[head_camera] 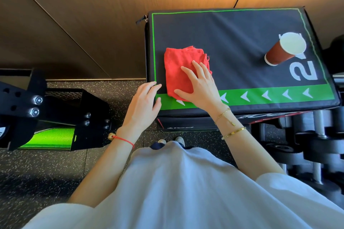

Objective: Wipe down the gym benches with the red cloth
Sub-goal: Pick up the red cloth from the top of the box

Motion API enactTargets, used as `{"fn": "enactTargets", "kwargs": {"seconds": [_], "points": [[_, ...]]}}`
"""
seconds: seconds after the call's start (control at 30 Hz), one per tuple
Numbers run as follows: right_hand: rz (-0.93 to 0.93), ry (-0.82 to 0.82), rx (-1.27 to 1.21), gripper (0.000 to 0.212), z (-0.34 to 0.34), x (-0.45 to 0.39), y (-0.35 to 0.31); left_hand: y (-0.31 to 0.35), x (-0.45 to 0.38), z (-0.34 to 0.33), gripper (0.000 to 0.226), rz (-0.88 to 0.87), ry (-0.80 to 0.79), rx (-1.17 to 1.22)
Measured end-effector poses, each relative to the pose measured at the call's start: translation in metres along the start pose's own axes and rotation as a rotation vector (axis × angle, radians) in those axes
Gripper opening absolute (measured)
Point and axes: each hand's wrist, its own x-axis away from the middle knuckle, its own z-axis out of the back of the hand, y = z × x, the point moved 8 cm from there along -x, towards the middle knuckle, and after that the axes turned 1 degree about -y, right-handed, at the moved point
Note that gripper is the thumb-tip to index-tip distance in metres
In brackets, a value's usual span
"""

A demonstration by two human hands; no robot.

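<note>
A folded red cloth lies on the near left part of a black padded box with green trim and white arrows. My right hand lies flat on the cloth's near right side, fingers straight and spread. My left hand rests at the box's near left corner, its fingertips touching the edge just left of the cloth, fingers relaxed.
A red paper cup with a white lid stands on the box's right side. Black gym equipment with bolts and a green panel sits on the floor to the left. Dumbbells are racked at the right. A wooden wall rises behind.
</note>
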Motion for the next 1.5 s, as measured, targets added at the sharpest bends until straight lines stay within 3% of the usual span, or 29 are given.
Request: {"fn": "enactTargets", "kwargs": {"seconds": [0.4,0.5,0.63,0.7,1.2,1.5], "points": [[0.024,0.184,0.027,0.046,0.011,0.004,-0.003,0.007,-0.001,0.002,0.042,0.005,0.029,0.007],[0.029,0.178,0.093,0.056,0.012,0.001,-0.004,0.008,0.000,0.002,0.042,0.011,0.033,0.007],[0.056,0.063,0.040,0.089,0.001,-0.007,-0.010,0.005,0.002,0.000,0.042,0.025,0.030,0.005],[0.053,0.015,0.032,0.093,-0.007,-0.007,-0.010,0.005,0.005,-0.001,0.041,0.038,0.028,0.006],[0.112,0.141,0.036,0.044,0.007,0.004,-0.017,0.009,0.008,0.001,0.040,0.051,0.032,0.009],[-0.006,0.198,-0.112,0.041,0.035,0.043,0.002,0.030,0.004,0.010,0.040,-0.033,0.046,0.010]]}}
